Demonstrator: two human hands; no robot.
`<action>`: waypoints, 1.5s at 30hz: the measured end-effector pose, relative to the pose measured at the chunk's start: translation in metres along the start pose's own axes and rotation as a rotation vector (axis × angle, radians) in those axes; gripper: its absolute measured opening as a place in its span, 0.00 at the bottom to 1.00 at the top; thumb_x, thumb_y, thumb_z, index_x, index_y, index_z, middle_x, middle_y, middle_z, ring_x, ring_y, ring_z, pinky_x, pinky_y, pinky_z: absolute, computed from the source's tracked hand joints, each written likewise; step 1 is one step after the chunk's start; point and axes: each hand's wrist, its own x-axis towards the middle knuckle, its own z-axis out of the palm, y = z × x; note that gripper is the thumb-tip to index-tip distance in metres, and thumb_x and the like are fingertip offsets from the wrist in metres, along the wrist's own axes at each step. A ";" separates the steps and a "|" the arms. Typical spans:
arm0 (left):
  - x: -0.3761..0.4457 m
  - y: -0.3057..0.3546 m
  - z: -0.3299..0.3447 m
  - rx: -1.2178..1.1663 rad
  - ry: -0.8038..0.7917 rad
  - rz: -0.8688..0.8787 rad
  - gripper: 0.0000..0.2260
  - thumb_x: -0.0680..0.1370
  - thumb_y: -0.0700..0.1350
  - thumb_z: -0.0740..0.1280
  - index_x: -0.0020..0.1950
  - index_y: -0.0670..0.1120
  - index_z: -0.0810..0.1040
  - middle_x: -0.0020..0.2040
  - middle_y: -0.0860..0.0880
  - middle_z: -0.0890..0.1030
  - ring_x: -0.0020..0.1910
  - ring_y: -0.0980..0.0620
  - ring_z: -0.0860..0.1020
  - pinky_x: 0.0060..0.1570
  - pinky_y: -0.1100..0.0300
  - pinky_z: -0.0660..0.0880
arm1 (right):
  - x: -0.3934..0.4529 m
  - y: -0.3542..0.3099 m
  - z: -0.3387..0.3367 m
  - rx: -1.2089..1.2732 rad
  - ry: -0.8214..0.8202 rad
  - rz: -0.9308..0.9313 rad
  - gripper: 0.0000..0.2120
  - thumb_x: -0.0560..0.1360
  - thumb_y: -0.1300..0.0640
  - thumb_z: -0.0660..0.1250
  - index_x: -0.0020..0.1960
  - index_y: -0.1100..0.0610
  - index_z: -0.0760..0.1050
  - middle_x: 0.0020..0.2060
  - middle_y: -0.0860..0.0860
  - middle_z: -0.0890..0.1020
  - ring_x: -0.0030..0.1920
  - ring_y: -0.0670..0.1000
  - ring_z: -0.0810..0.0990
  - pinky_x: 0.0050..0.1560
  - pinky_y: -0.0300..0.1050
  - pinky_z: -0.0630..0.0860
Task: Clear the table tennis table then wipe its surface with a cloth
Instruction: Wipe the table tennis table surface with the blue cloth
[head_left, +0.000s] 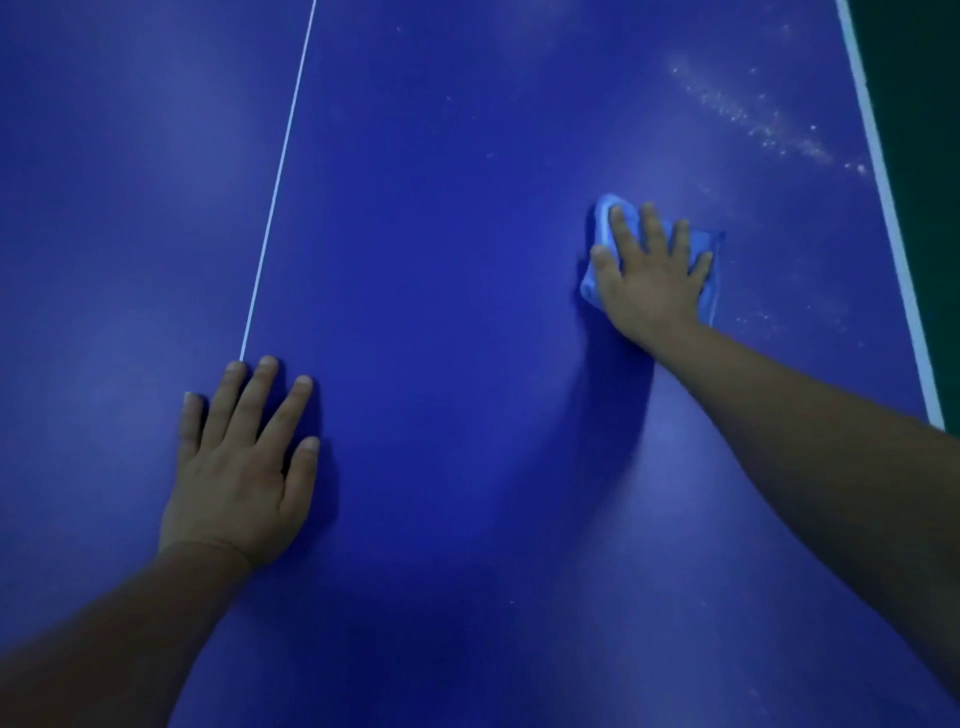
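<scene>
So, nothing stands on the blue table tennis table (467, 260) around my hands; no containers in view. A thin white centre line (280, 171) runs up the tabletop on the left side and ends under the fingertips of my left hand (241, 467). That hand lies flat, palm down, fingers spread wide, holding nothing, toward the near left part of the tabletop. A white edge stripe (883, 171) marks the right edge, with dark green floor (924, 78) beyond it. A streak of pale dust specks (753, 114) sits near the far right edge, well apart from the cloth. My right hand (649, 275) is pressed flat with fingers spread on the cloth (602, 218), toward the right edge, short of the stripe. The cloth is light blue, bunched, sticking out on the left and right of my hand, flat against the tabletop.
</scene>
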 end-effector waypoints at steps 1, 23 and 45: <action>0.000 0.000 0.000 -0.004 -0.002 0.002 0.28 0.80 0.55 0.50 0.77 0.44 0.67 0.78 0.41 0.62 0.79 0.40 0.55 0.75 0.36 0.50 | -0.004 -0.011 0.002 0.021 0.013 0.030 0.29 0.81 0.35 0.46 0.80 0.40 0.50 0.81 0.48 0.51 0.79 0.62 0.47 0.74 0.72 0.44; 0.001 -0.006 0.000 0.039 -0.049 0.015 0.32 0.80 0.62 0.46 0.80 0.49 0.60 0.81 0.45 0.56 0.80 0.44 0.48 0.76 0.39 0.43 | -0.266 0.023 0.036 -0.143 0.027 -0.548 0.27 0.81 0.38 0.51 0.78 0.44 0.61 0.78 0.52 0.63 0.77 0.65 0.58 0.71 0.74 0.55; -0.217 -0.077 -0.007 0.079 -0.143 0.116 0.31 0.82 0.60 0.43 0.79 0.43 0.59 0.80 0.45 0.58 0.80 0.43 0.54 0.74 0.33 0.51 | -0.383 -0.154 0.070 0.012 0.039 -0.364 0.28 0.81 0.37 0.47 0.80 0.42 0.55 0.80 0.51 0.56 0.79 0.63 0.51 0.71 0.76 0.48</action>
